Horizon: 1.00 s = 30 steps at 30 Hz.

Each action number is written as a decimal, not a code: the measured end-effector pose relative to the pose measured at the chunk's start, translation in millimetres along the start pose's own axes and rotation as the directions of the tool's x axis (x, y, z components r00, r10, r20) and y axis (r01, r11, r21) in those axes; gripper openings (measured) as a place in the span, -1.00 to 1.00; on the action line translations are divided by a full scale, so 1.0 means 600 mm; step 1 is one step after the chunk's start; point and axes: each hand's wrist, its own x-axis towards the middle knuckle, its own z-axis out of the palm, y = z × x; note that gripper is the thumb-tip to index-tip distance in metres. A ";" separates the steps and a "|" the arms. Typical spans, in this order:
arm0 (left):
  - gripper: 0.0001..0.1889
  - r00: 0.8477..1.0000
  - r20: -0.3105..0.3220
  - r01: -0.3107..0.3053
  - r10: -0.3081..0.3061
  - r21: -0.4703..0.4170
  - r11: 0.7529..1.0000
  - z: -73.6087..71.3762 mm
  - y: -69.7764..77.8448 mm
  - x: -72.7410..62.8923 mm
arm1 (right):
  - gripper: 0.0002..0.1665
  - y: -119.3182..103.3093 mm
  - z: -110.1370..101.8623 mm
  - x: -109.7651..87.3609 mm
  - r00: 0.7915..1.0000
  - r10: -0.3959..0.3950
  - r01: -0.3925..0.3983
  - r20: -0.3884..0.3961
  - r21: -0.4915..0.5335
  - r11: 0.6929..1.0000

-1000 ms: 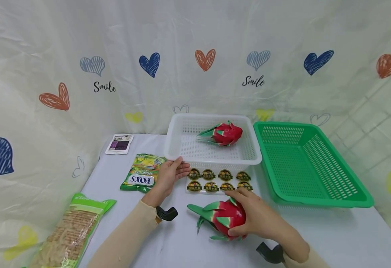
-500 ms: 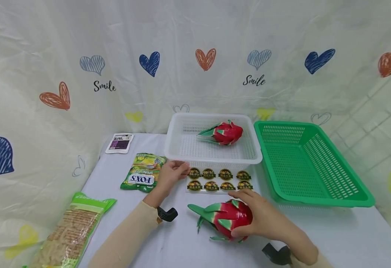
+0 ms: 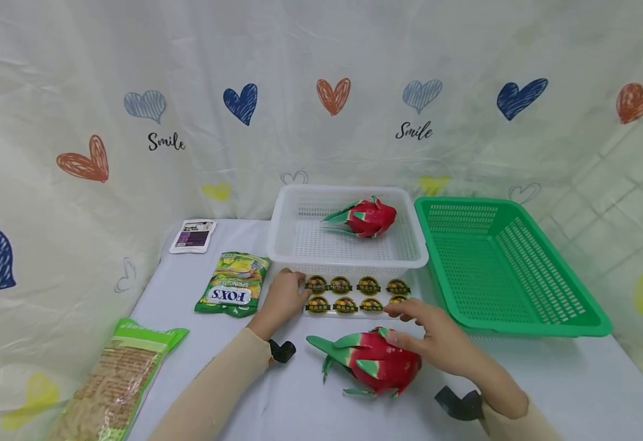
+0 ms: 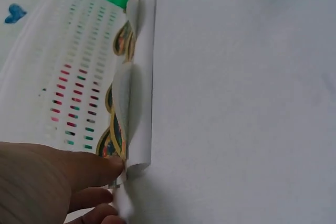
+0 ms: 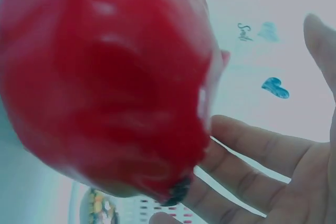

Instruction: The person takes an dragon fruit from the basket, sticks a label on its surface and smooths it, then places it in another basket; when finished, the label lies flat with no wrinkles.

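Note:
A red dragon fruit (image 3: 373, 361) with green leaf tips lies on the white table in the head view. My right hand (image 3: 437, 337) is beside it, fingers spread and extended; in the right wrist view the fruit (image 5: 110, 77) fills the left side, in front of the fingers (image 5: 257, 171). At the left end of a sheet of round gold-and-black stickers (image 3: 346, 304), my left hand (image 3: 283, 300) pinches the edge. The left wrist view has the thumb (image 4: 100, 169) against the curled sticker sheet (image 4: 122, 98), with the other fingers partly hidden below.
Behind the sheet stands a white basket (image 3: 349, 263) holding another dragon fruit (image 3: 376, 218). A green basket (image 3: 520, 324) is to its right. On the left lie a FOX'S candy bag (image 3: 233, 285), a small purple-and-white packet (image 3: 193, 236) and a long brown-and-green bag (image 3: 117, 380).
My left hand has come down from the white basket's rim to the sticker sheet's edge. My right hand has loosened from the dragon fruit, which has shifted slightly right.

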 end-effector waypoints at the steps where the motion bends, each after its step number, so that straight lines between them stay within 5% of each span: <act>1: -0.63 1.000 -0.004 0.000 0.000 0.002 1.000 0.000 0.000 -0.001 | -0.45 -0.001 -0.002 0.004 1.000 -0.018 0.018 -0.012 0.005 1.000; 6: -0.68 1.000 0.000 0.009 -0.009 -0.046 0.999 -0.002 -0.004 0.000 | -0.54 -0.009 -0.014 0.044 0.997 -0.072 0.072 -0.008 0.021 0.997; 11: -0.81 0.999 0.032 0.048 -0.042 -0.205 0.978 -0.004 -0.005 0.001 | -0.59 -0.018 -0.020 0.095 0.992 -0.119 0.120 0.043 -0.022 0.993; 21: -0.83 0.988 0.140 0.130 -0.073 -0.464 0.876 -0.016 0.020 -0.011 | -0.66 -0.021 -0.015 0.160 0.967 -0.149 0.168 0.207 -0.078 0.983; 30: -0.83 0.983 0.185 0.115 -0.008 -0.574 0.811 -0.040 0.062 -0.026 | -0.71 -0.026 -0.010 0.198 0.967 -0.137 0.168 0.217 -0.134 0.977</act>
